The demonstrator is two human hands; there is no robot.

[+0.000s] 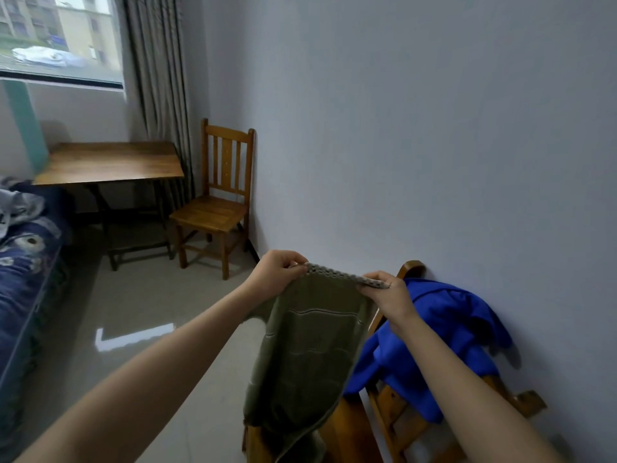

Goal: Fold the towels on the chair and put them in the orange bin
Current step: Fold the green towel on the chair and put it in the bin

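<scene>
the left hand (275, 270) and the right hand (387, 290) each pinch a top corner of a green towel (307, 355), stretching its upper edge level between them in the air. the cloth hangs straight down, its lower end draped over the front of the near chair (394, 412) at the bottom right. a blue towel (444, 335) lies bunched over that chair's back by the wall. far left stand a second chair (220, 202), a wooden table (110, 163) and a bed (23, 262).
</scene>
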